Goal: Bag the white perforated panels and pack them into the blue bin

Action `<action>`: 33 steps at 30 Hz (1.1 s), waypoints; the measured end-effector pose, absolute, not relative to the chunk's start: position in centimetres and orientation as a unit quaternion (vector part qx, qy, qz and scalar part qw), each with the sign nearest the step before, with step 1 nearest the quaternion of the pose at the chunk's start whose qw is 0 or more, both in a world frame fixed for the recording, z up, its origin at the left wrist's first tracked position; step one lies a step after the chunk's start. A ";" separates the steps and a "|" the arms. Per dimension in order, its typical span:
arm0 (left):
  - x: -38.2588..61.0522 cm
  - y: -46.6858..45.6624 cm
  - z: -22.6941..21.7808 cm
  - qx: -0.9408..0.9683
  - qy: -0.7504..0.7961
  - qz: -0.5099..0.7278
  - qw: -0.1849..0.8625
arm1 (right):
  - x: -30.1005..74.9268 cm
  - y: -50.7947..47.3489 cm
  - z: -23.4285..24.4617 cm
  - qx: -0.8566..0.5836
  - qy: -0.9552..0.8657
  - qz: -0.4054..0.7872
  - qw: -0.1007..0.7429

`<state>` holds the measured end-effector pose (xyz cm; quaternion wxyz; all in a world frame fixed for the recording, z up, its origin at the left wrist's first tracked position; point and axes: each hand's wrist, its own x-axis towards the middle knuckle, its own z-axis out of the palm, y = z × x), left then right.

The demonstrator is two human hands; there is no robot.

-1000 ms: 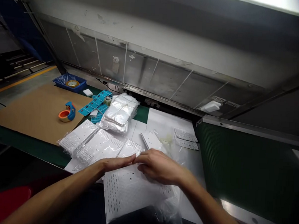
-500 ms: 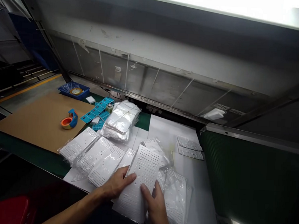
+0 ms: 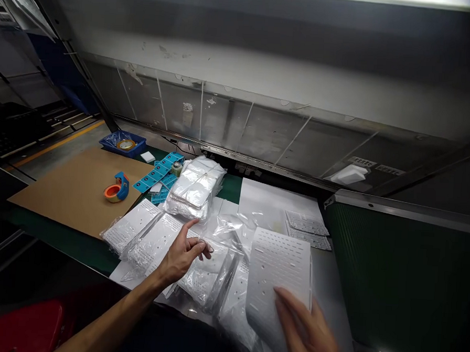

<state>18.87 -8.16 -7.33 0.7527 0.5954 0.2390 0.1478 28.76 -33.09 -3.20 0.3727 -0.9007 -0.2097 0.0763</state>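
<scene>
My right hand (image 3: 307,332) grips the lower edge of a white perforated plastic sheet (image 3: 279,275), which is held tilted up over the bench's right side. My left hand (image 3: 184,255) has its fingers spread and rests at a crumpled clear plastic bag (image 3: 206,277) with a white sheet inside. Further bagged perforated sheets (image 3: 148,242) lie to its left, partly overlapping. Behind them stands a bundled stack of clear bags (image 3: 195,189). The right hand and the held sheet hide what lies beneath them.
A cardboard sheet (image 3: 76,194) carries a blue-and-orange tape dispenser (image 3: 117,188). Blue labels (image 3: 158,173) and a blue tray (image 3: 122,143) are at the back left. Two perforated cards (image 3: 307,227) lie on white sheeting at the right. A metal wall runs behind the bench.
The perforated sheet has moved right and away from my left hand, now held by my right hand alone. My left hand has let go and moved onto the bagged sheets.
</scene>
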 end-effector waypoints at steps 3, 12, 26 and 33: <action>19.4 -9.0 -6.5 0.586 0.237 0.138 0.762 | 29.3 -31.5 -2.5 -0.888 -0.336 -0.005 0.314; 20.4 -12.6 -6.3 0.453 0.263 0.152 0.839 | 28.1 -25.0 -3.3 -0.884 -0.382 0.086 0.254; 21.1 -13.9 -7.7 0.423 0.320 0.188 0.827 | 27.8 -25.2 -6.4 -0.913 -0.327 0.072 0.234; 21.1 -14.0 -7.6 0.425 0.326 0.186 0.824 | 28.5 -25.7 -6.1 -0.913 -0.343 0.015 0.222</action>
